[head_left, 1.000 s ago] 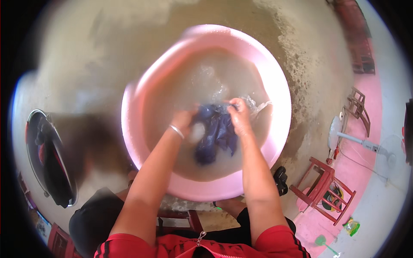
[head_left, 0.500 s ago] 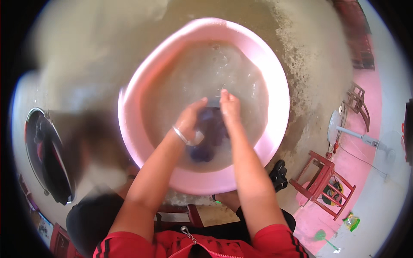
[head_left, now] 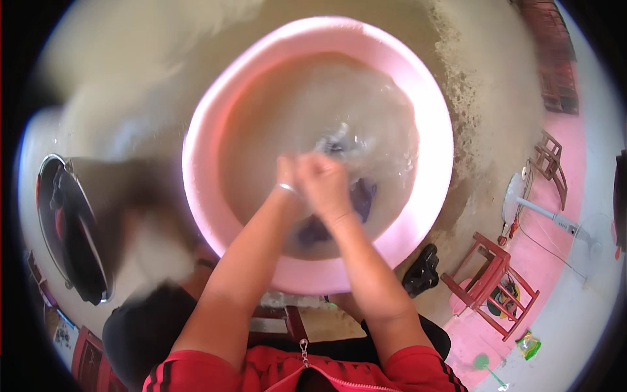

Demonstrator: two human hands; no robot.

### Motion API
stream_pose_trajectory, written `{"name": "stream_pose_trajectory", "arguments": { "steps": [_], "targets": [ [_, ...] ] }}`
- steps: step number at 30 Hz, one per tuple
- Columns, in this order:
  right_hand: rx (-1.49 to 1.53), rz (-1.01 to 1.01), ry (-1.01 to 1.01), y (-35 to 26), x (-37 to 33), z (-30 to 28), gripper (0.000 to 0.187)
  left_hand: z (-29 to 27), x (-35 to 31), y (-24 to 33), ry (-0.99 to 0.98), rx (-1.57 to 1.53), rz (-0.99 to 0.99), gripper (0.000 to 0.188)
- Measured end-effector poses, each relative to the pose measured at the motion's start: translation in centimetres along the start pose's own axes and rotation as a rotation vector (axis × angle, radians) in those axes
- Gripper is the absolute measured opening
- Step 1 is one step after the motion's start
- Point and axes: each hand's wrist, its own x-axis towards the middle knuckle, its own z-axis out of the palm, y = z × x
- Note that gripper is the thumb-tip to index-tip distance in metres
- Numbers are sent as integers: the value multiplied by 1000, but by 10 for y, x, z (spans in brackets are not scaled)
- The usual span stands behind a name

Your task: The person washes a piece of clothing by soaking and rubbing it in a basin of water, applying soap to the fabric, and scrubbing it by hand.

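My left hand (head_left: 287,173), with a silver bangle at its wrist, and my right hand (head_left: 323,183) press together over the middle of a pink basin (head_left: 434,137) of cloudy water. Both hands look closed, their fingers curled and blurred by motion. Whatever is between them is hidden. Dark purple-blue cloth (head_left: 364,197) shows in the water beside and beneath my right wrist, partly covered by my forearms. A smaller dark patch and splashing water appear just beyond my fingers.
At the left stands a black-lined bucket (head_left: 78,242) with dark cloth inside. On the right are a black shoe (head_left: 421,271), a red wooden stool (head_left: 483,281), a standing fan (head_left: 545,209) with a trailing cord, and a small wooden chair (head_left: 550,160). The concrete floor is wet.
My hands were apart, either side of the bunched dark cloth; now they are together, my right hand having moved left. The cloth shows more to the right. The view has shifted slightly.
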Motion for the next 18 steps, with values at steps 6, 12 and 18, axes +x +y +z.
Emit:
{"name": "stream_pose_trajectory", "arguments": {
  "steps": [6,12,18],
  "targets": [
    [-788,-170,299,33,35,-39,30,94,-54,1,28,109,-120,21],
    [-627,-365,227,22,17,-29,32,68,-29,-14,-153,225,136,24],
    [-431,130,-198,52,42,-109,52,93,-52,61,-102,-14,-122,20]
  ]
}}
